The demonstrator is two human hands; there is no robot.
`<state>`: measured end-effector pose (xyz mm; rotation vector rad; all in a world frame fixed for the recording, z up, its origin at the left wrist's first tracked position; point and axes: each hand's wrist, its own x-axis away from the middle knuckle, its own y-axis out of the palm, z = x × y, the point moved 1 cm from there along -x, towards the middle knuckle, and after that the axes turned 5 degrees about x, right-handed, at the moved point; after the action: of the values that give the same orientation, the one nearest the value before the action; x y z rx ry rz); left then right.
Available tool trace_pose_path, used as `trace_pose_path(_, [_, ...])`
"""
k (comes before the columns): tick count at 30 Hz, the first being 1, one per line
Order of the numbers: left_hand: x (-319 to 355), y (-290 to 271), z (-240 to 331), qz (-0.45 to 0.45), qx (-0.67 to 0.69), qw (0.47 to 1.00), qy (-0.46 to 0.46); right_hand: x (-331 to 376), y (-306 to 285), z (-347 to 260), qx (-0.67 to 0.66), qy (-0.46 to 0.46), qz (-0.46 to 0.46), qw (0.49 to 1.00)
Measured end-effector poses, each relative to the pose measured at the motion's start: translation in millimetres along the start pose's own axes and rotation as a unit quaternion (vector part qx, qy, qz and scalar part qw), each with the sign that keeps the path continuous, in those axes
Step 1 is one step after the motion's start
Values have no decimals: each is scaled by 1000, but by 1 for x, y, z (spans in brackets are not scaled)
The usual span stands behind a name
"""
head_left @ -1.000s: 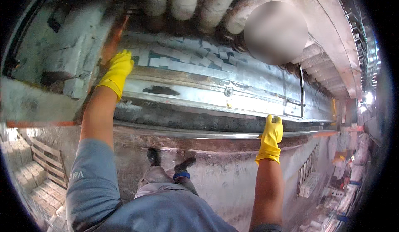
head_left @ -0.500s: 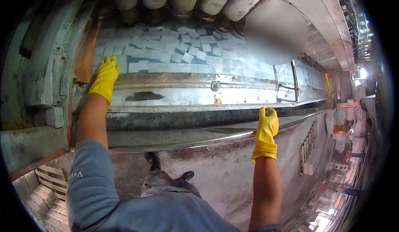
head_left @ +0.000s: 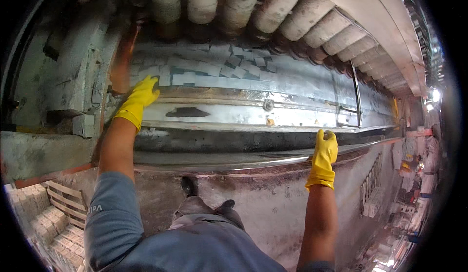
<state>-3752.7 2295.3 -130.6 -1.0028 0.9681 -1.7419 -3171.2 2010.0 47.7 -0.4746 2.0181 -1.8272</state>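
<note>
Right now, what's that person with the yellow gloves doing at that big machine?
A person in yellow rubber gloves has both arms out toward a long bed. The left hand is beside pale tiles, which lie flat on it, several askew. The right hand is curled by the front edge of a long pale ledge. I can't tell whether either hand is touching anything. Thick grey cylinders line the far side.

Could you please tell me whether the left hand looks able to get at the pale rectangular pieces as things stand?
Probably yes: the left hand is by the near left end of the pale rectangular pieces, and nothing visible seems to block the way.
</note>
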Motion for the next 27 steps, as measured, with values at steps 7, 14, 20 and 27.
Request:
trace_pose_path(7, [-22, -10, -7, 86, -21, 993, -78, -4, 4, 9, -2, -19, 11, 1000])
trace_pose_path(14, [-32, -15, -7, -53, -105, 985, -125, -5, 0, 5, -2, -8, 2, 1000])
trace_pose_path(20, [-11, -11, -6, -66, -76, 991, -86, 1, -2, 4, 13, -4, 7, 1000])
trace_pose_path(27, [26, -38, 13, -100, -16, 995, -15, 5, -12, -4, 35, -10, -26, 999])
